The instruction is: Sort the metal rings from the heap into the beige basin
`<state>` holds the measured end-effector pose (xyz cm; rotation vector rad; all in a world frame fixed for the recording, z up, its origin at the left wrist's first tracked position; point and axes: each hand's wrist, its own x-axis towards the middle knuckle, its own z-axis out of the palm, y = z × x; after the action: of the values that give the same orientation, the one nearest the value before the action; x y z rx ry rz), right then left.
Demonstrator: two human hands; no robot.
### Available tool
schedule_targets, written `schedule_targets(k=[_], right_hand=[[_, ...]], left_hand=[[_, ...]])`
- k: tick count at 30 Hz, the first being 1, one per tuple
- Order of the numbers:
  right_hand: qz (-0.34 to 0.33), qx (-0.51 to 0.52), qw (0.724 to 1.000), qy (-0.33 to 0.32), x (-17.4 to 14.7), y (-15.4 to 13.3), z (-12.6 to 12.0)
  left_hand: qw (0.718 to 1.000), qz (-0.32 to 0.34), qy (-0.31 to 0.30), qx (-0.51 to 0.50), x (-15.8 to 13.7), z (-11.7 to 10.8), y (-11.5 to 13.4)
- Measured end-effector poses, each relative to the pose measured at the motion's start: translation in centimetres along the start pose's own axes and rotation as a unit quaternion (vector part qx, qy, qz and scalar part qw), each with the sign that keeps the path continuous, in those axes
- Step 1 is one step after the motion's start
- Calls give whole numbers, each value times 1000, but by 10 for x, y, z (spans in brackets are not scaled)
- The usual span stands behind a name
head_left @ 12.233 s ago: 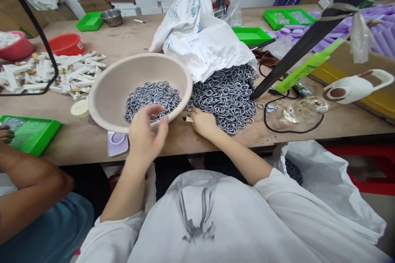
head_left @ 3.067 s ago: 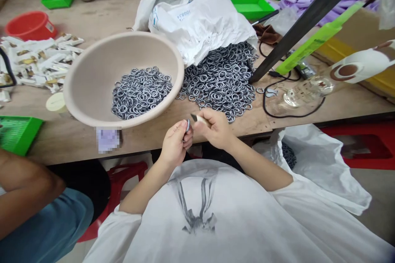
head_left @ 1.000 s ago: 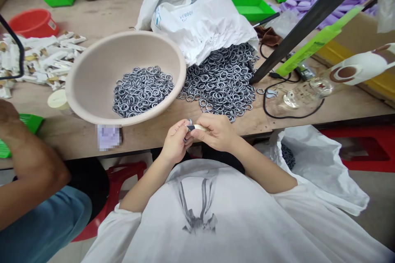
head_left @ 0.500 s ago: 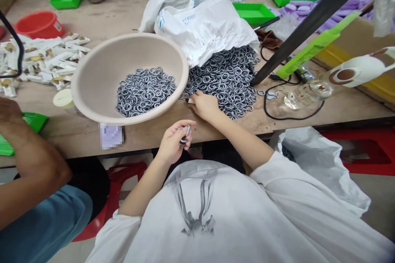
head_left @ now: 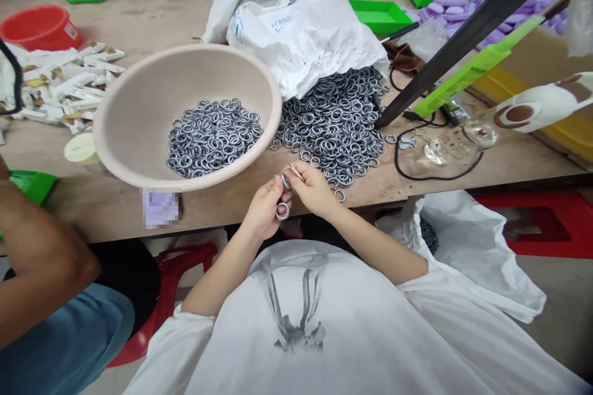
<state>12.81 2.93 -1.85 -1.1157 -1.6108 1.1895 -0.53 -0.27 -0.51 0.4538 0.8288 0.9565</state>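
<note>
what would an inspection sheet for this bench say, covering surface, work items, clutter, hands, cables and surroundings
Surface: brown wooden table, a loose ring near its front edge
Work items: grey rings in bowl; ring pile at white sack
Clutter: white pieces, red tub, bottle
Hands: left hand holds rings; right hand holds small pale tool
Cables: black cable looped by bottle
Surroundings: co-worker's arm at left; open white bag below table
</note>
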Motion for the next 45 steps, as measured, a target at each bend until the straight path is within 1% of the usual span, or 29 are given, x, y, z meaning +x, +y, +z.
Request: schedule_targets(k=[3, 6, 9, 12, 17, 19, 21, 22, 24, 26, 27, 28, 30, 33, 36, 38, 40, 42, 44, 45], right_hand=[[-62, -86, 990, 88, -5, 4, 8], [-109, -120, 978, 130, -4, 10, 14], [-116, -136, 975, 132, -1, 14, 17], [-118, -132, 976, 125, 0, 12, 16], [-146, -83, 982, 89, -2, -2, 6], [-135, -69, 984, 90, -3, -6, 3], [-105, -32, 990, 92, -2, -8, 3], [-83, -1, 993, 83, -1, -8, 3], [-32, 70, 996, 45, 2, -9, 2], [-3, 109, 994, 22, 4, -11, -2], [-7, 96, 995, 27, 4, -13, -5], [-24, 60, 997, 39, 3, -16, -9], [-78, -56, 994, 54, -3, -22, -17], [-143, -220, 965, 9, -14, -33, -24], [-159, -299, 941, -11, -22, -39, -24], [-160, -320, 934, -5, -23, -40, -23], [-157, -319, 934, -4, -20, -38, -24], [-132, -303, 944, 1, -14, -35, -28], [-86, -269, 959, 16, -6, -30, -34], [-63, -243, 968, 26, -3, -27, -37]], left_hand=[[997, -52, -4, -55, -1, 7, -1], [989, -89, 24, -114, 2, 8, -1], [985, -80, 45, -145, 4, 6, -1], [985, -71, 41, -153, 3, 7, 2], [992, -34, 30, -117, 0, 14, 8], [995, -29, 23, -90, -1, 16, 8], [997, -34, 10, -69, -3, 17, 8], [997, -36, 3, -64, -4, 18, 8], [998, -37, -10, -59, -7, 18, 11], [998, -40, -20, -53, -10, 18, 14], [998, -42, -23, -50, -11, 18, 15], [998, -43, -23, -49, -13, 17, 16], [998, -35, -20, -52, -14, 17, 18], [998, -14, -8, -58, -15, 15, 19], [999, -13, -2, -49, -15, 15, 18], [999, -12, -1, -39, -15, 15, 17], [1000, -8, -4, -29, -17, 16, 15], [1000, -11, -17, -13, -22, 17, 11], [999, -17, -35, 13, -28, 19, 12], [999, -11, -39, 26, -32, 20, 16]])
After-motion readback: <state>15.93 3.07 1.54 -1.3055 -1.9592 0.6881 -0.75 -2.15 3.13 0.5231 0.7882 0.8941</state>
